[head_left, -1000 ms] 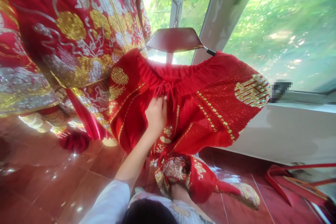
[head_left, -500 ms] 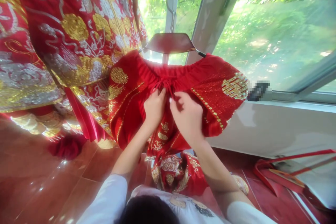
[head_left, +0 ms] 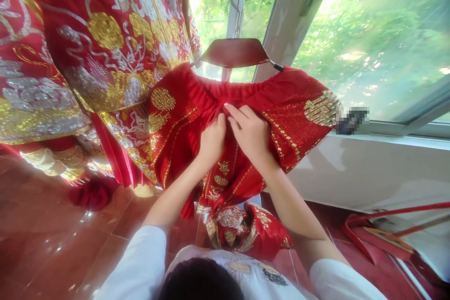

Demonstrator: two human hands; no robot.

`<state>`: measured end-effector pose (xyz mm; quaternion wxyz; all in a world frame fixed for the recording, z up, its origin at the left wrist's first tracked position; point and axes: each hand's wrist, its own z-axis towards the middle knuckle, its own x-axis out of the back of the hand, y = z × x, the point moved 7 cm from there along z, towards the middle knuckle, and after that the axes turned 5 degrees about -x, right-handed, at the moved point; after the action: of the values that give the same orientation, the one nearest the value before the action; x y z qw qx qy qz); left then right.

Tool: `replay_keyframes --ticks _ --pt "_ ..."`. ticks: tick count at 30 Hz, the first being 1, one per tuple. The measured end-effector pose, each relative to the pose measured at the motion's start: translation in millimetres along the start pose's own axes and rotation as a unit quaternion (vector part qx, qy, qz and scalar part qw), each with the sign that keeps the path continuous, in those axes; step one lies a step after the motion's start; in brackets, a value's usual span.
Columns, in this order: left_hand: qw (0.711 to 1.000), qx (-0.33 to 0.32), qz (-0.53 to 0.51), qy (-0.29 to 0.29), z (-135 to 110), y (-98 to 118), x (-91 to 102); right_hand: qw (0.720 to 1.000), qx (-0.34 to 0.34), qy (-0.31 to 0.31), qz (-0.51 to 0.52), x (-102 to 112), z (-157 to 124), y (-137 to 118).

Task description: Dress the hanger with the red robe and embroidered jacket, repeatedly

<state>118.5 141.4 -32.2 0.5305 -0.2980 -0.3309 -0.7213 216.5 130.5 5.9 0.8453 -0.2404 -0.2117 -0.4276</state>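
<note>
A red skirt with gold embroidery [head_left: 288, 112] hangs from a dark wooden clip hanger [head_left: 236, 51] in front of a window. Both my hands meet at the gathered middle of its waistband. My left hand [head_left: 211, 143] is curled with its fingers pinched into the red fabric there. My right hand [head_left: 249, 131] lies beside it, fingers together and pressing on the same gathered spot. The red drawstring under the fingers is mostly hidden. The skirt's lower part bunches on the floor [head_left: 242, 229].
A heavily embroidered red, gold and silver robe [head_left: 98, 42] hangs close on the left, touching the skirt. The floor is glossy red tile [head_left: 70, 243]. A white sill and wall [head_left: 379, 168] run along the right, with red straps [head_left: 383, 229] lying on the floor below.
My right hand came up from below to join the left at the waistband. Both hands then shifted slightly higher on the gathered fabric.
</note>
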Motion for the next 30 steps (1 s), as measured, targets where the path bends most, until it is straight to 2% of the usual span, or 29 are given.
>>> replay_keyframes --ticks 3,5,9,14,18,21,23,25,28,30 --pt "0.992 0.013 -0.103 0.072 -6.1 -7.8 0.7 0.999 0.015 0.005 -0.045 -2.8 -0.1 -3.9" --pt "0.973 0.018 -0.191 0.127 -7.9 -13.4 3.3 0.998 0.027 0.018 -0.05 -6.3 0.5 -5.2" --pt "0.9 0.064 -0.393 0.18 -9.6 -27.6 2.4 0.997 0.051 0.06 -0.011 -10.6 1.1 -3.5" --pt "0.825 0.144 -0.519 0.171 -14.5 -35.8 -5.8 0.991 0.072 0.1 0.051 -4.4 -2.0 -2.5" --pt "0.725 0.194 -0.651 0.113 -16.0 -33.1 -19.1 0.991 0.072 0.096 0.061 -0.3 -7.8 -8.4" --pt "0.678 0.211 -0.7 0.073 -16.8 -29.0 -25.6 0.993 0.054 0.091 0.05 -3.6 -11.9 -13.9" --pt "0.665 0.219 -0.71 0.07 -16.9 -28.7 -27.3 0.996 0.008 0.081 0.029 -9.8 -11.2 -15.2" --pt "0.665 0.227 -0.708 0.07 -16.4 -29.1 -29.0 0.997 -0.06 0.057 0.0 -18.4 -8.0 -14.8" --pt "0.679 0.234 -0.694 0.056 -14.8 -27.5 -32.6 0.99 -0.141 0.007 -0.025 -28.1 -3.3 -14.7" --pt "0.697 0.23 -0.677 0.062 -15.3 -27.5 -33.5 0.989 -0.146 -0.017 -0.009 -27.3 -2.0 -15.5"
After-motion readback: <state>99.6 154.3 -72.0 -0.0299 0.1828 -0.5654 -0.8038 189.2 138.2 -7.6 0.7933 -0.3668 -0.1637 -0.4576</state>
